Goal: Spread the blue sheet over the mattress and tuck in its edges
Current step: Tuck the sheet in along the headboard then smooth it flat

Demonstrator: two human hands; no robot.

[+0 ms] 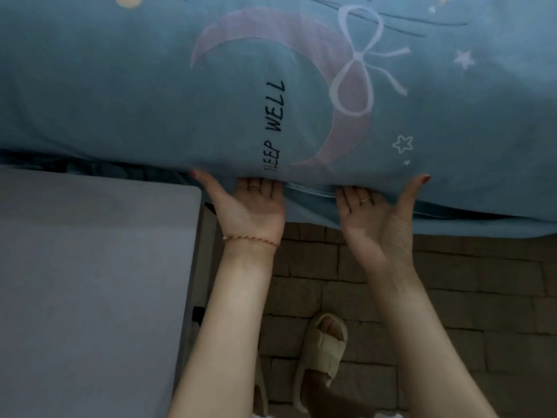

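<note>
The blue sheet [150,95] covers the upper part of the head view, lying smooth across the top of the bed, with a pink crescent moon [301,40], a white bow [358,70], small stars and the printed words "SLEEP WELL" [275,122]. Its near edge hangs over the side of the bed and runs across the frame just above both hands. The left hand [251,203] is turned palm up, with the thumb spread out to the left along the sheet's fold and the four fingers straight and pushed under the overhanging fabric; only their bases show, one bearing a ring. A twisted red and gold bracelet [251,240] sits on the left wrist. The right hand [376,212] is likewise palm up and spread wide, with the thumb extended up to the right against the sheet and the fingers straight, their tips hidden beneath the fabric; a ring shows on one finger. Neither hand pinches the cloth; both contact it with extended fingers at the bed's edge. The mattress itself is hidden under the sheet. To the left stands a grey desk [90,267], its corner near the left hand. Below, a foot in a beige slipper [322,354] rests on a brick-patterned floor [452,297].
</note>
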